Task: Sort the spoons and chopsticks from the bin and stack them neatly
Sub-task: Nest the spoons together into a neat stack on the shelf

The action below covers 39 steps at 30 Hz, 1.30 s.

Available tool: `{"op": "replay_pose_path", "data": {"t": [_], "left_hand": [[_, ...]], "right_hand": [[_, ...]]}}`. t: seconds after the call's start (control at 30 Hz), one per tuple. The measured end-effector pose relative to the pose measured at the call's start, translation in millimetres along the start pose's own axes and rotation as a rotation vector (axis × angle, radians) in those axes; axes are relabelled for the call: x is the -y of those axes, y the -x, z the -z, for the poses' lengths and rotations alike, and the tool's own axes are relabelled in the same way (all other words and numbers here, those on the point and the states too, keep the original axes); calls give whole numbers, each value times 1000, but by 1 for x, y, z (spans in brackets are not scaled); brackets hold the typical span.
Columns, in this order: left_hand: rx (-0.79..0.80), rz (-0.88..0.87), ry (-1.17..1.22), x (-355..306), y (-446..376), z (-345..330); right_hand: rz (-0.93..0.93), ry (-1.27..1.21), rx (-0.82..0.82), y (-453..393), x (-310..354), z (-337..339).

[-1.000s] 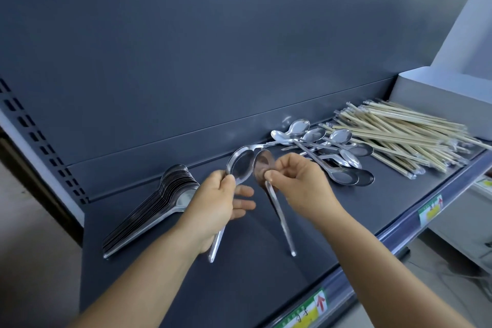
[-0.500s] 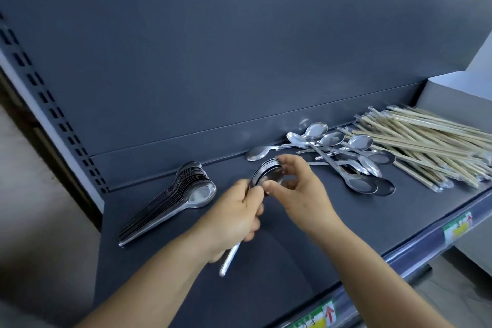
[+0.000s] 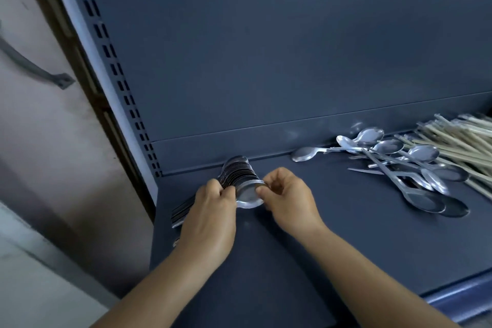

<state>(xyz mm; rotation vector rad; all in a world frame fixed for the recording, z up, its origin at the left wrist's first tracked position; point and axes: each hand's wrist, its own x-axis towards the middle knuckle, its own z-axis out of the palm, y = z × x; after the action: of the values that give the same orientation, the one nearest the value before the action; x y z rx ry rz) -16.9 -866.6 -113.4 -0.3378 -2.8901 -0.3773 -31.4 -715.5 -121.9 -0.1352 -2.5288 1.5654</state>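
Note:
A nested stack of metal spoons (image 3: pixel 239 172) lies at the left end of the dark shelf (image 3: pixel 346 234), bowls toward the back wall. My left hand (image 3: pixel 210 210) grips the left side of the front spoon bowl (image 3: pixel 249 196) and covers the handles. From the right, my right hand (image 3: pixel 286 198) pinches that same bowl's edge with curled fingers. A loose heap of spoons (image 3: pixel 404 165) lies to the right. Pale wooden chopsticks (image 3: pixel 463 141) are piled at the far right.
The shelf's back panel (image 3: pixel 292 48) rises straight behind the stack. A perforated upright (image 3: pixel 117 74) marks the shelf's left end, with a wall and floor beyond it. The blue front rail (image 3: pixel 458 298) runs along the lower right.
Both hands carried the held spoons left from mid-shelf to the nested stack and now hold them on its front. The view swung left with them.

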Motion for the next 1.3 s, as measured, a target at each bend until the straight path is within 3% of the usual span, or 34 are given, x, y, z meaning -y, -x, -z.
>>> {"op": "replay_pose_path", "data": {"t": [0.43,0.63,0.73,0.97,1.1,1.3], "left_hand": [[-135,-117,-136,2,-1,-4],[-109,-89,-144,3,-2,-8],[-76,-79,-119,-1,-2,-3],[-83,-278,49,-36,-7,7],[-17,-363,111,-61,-13,-4],[76,-311,133,-84,-25,-28]], "right_hand": [[-10,316,11,-4,4,-7],[40,317,-58,-8,3,5],[73,452,-111,-25,-5,21],[-36,906,107,-75,-31,52],[144,906,164,-66,-37,66],[342,774,202,-16,-42,100]]}}
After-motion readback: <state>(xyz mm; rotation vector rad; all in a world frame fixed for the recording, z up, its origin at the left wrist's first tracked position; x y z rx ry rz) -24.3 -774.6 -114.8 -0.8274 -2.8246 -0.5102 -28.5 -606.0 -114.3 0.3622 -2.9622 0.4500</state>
